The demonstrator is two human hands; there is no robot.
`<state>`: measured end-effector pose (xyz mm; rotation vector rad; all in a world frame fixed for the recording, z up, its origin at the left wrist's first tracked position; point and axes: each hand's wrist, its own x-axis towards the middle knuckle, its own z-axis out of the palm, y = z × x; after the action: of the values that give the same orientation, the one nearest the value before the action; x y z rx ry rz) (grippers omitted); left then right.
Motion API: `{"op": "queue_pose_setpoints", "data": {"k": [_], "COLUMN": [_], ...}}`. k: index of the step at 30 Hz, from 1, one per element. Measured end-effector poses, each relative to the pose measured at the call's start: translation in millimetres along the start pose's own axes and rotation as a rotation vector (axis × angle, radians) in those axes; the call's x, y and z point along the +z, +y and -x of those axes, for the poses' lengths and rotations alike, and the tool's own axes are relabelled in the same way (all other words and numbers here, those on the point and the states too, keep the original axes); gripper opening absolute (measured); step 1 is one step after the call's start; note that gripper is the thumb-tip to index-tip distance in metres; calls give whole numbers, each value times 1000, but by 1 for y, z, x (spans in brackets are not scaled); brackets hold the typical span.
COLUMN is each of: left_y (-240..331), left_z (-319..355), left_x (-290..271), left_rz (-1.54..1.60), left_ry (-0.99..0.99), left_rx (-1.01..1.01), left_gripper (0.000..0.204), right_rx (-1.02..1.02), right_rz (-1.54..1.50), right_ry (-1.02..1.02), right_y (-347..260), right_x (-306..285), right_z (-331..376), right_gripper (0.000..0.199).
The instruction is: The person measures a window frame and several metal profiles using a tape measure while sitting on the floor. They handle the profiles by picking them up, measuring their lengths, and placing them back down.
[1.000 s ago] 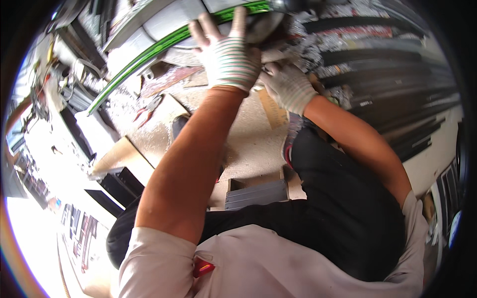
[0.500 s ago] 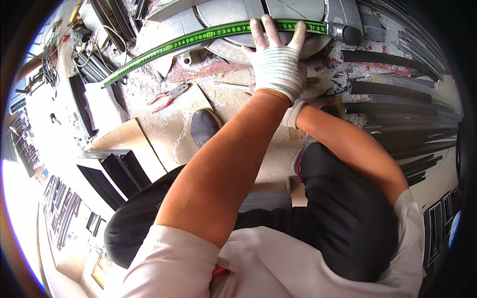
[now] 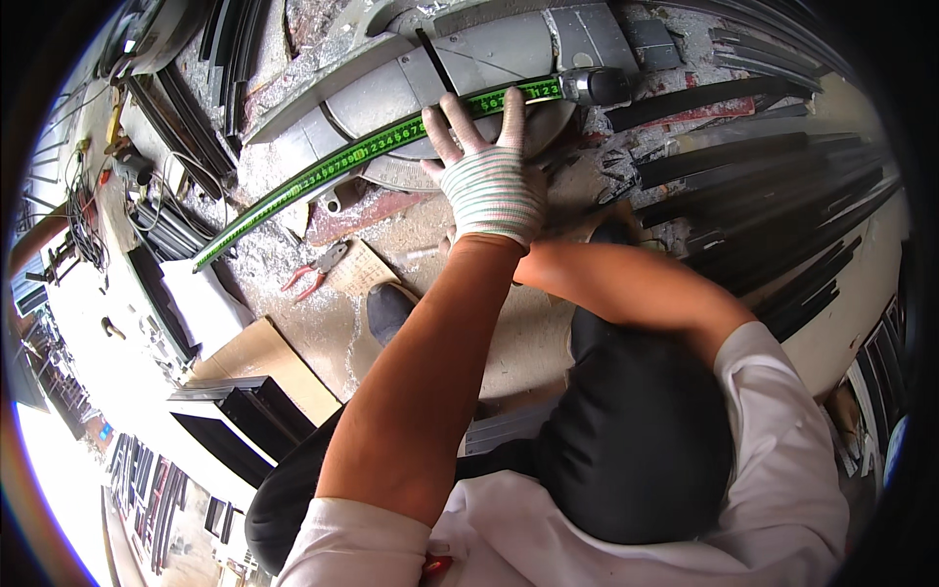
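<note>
My left hand [image 3: 489, 181], in a white striped glove, lies flat with fingers spread on a green measuring tape [image 3: 342, 161]. The tape runs in a bent line across a grey round metal machine table [image 3: 489, 59] and ends at a dark cylindrical part [image 3: 597, 86]. My bare right forearm [image 3: 626, 284] reaches in from the right and passes under the left wrist, which hides the right hand. A thin black strip [image 3: 435, 59] lies on the table just beyond my fingertips.
Red-handled pliers [image 3: 313, 274] lie on the dusty floor beside a piece of cardboard [image 3: 254, 362]. Long black metal profiles [image 3: 763, 196] are stacked at the right, with more at the upper left [image 3: 186, 157]. My shoe [image 3: 391, 308] and black boxes [image 3: 235, 430] sit lower left.
The view has tilted, so the tape and table sit lower in frame. My left hand stays spread on the tape. The gloved right hand, visible a second ago, is now hidden under the left arm.
</note>
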<state>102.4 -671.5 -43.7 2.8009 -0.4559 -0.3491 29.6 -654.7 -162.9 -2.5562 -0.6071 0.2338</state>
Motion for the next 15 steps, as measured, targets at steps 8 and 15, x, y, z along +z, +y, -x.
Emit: {"op": "queue_pose_setpoints", "data": {"k": [8,15], "left_y": [1,1], "left_z": [0,2], "left_x": [0,-1], "left_rz": [-26,-21], "left_ry": [4,-12], "left_rx": [-7,2], "left_gripper": [91,91], "right_rx": [-67,14], "right_rz": [-124,-106], "right_ry": [60,-285], "right_y": [-1,24], "right_x": [-22,-68], "right_z": [34,97], "right_gripper": [29,30]}}
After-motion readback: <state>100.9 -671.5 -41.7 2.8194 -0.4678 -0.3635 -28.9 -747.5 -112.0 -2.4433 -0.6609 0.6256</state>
